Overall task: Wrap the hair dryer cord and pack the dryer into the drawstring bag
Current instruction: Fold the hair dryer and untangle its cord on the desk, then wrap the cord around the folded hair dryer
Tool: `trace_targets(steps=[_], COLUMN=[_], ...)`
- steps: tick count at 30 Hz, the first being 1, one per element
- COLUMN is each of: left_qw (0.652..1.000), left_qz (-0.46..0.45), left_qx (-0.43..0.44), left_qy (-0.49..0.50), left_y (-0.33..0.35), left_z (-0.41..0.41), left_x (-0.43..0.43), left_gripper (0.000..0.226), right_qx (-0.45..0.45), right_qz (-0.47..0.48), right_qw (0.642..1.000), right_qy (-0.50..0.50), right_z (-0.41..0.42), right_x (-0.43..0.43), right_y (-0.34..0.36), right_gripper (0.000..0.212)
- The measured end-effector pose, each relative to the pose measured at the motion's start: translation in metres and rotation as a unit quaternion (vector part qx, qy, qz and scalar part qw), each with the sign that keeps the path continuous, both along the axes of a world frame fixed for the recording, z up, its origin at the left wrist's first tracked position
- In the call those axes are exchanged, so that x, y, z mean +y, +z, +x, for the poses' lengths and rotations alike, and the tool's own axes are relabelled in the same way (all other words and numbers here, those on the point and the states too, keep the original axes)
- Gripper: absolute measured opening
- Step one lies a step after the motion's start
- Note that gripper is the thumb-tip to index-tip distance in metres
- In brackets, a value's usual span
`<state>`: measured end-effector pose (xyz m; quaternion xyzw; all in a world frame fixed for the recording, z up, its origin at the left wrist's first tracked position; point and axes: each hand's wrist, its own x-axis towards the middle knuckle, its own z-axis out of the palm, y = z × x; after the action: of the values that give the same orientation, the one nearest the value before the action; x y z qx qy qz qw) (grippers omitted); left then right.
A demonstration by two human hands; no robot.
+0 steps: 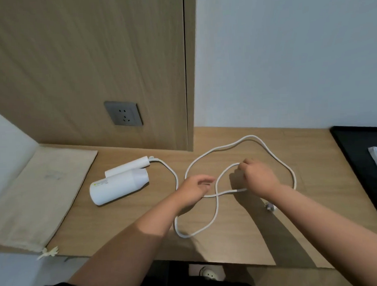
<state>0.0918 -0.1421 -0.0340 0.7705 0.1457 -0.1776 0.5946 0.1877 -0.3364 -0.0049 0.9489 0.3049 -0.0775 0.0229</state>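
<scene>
Left hand (194, 191) grip loose on smooth white cord (218, 197), right hand (258, 178) pinching its loop, cylindrical dryer (118, 187) beside

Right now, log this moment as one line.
stage: gathering cord | right hand: pinching cord loop | left hand: open over cord | hair dryer: on desk | drawstring bag: flat, unpacked

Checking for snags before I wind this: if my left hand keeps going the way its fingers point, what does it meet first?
Probably the cord: the left hand points right, toward the loop held by the right hand, though height above the desk is unclear.
</scene>
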Motion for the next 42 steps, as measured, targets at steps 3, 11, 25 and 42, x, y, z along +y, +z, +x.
trace_targets(steps=[3,11,25,42], left_qw=[0.982,0.870,0.886,0.903], left_qz=[0.156,0.491,0.443,0.422], left_qx=[-0.068,-0.002,0.110,-0.054], left_qy=[0.080,0.040,0.079,0.064], left_y=[0.003,0.009,0.001,0.071], left_z=[-0.018,-0.074,-0.097,-0.092], left_x=[0.051,0.172,0.207,0.155], left_gripper=[0.028,0.079,0.108,0.078], right_qx=[0.058,0.206,0.481,0.451], right_qz=[0.065,0.172,0.253,0.299], right_qw=[0.994,0.959,0.802,0.807], right_qy=[0.059,0.086,-0.247,-0.236], right_z=[-0.013,-0.045,-0.042,-0.003], right_x=[0.040,0.148,0.196,0.142], right_y=[-0.012,-0.017,-0.022,0.071], right_gripper=[0.024,0.039,0.037,0.013])
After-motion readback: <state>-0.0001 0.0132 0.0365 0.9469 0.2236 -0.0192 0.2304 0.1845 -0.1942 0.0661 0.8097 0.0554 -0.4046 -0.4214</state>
